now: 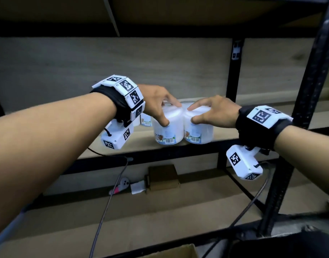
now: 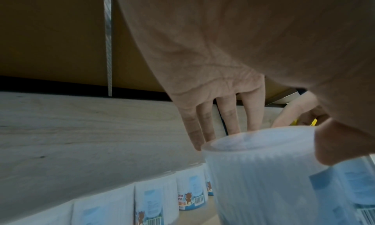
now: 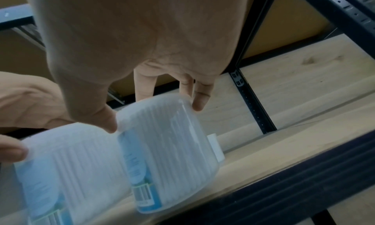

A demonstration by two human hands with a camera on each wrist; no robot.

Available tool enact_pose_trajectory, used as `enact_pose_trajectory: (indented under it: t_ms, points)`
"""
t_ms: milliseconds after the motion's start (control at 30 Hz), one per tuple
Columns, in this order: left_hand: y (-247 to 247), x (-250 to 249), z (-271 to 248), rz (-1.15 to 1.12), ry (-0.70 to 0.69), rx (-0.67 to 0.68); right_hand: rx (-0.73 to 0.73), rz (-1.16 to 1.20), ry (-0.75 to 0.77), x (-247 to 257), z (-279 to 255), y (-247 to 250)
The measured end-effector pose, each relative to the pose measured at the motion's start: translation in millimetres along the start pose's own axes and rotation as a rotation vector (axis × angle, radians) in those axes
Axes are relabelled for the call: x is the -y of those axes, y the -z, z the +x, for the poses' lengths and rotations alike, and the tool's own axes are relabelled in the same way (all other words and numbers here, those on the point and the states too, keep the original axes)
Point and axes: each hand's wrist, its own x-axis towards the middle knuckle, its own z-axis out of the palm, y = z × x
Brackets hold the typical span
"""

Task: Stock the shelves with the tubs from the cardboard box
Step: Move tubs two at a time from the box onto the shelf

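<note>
Two translucent white tubs with blue labels stand side by side near the front edge of the middle shelf (image 1: 225, 135). My left hand (image 1: 170, 113) grips the left tub (image 1: 168, 133) from above, thumb on the front and fingers over the far rim. My right hand (image 1: 192, 114) grips the right tub (image 1: 200, 132) the same way. In the left wrist view, my left hand (image 2: 263, 140) holds the left tub (image 2: 263, 180). The right wrist view shows my right hand (image 3: 154, 116) on the right tub (image 3: 168, 148), which is tilted. A corner of the cardboard box (image 1: 178, 251) shows at the bottom.
A row of several more tubs (image 2: 190, 191) stands further back to the left. Black uprights (image 1: 232, 75) and a front post (image 1: 309, 81) frame the shelf on the right. The lower shelf holds a small brown box (image 1: 162, 176) and cables (image 1: 111, 198).
</note>
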Motion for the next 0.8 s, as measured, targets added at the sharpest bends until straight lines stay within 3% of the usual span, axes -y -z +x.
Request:
enact_pose_trajectory:
  t_ms: [400, 800]
  points:
    - [-18, -13, 54, -0.013, 0.011, 0.047, -0.029, 0.089, -0.074, -40, 29, -17]
    - [-31, 0, 62, -0.152, 0.0, 0.095, -0.034, 0.047, -0.071, -53, 37, -28]
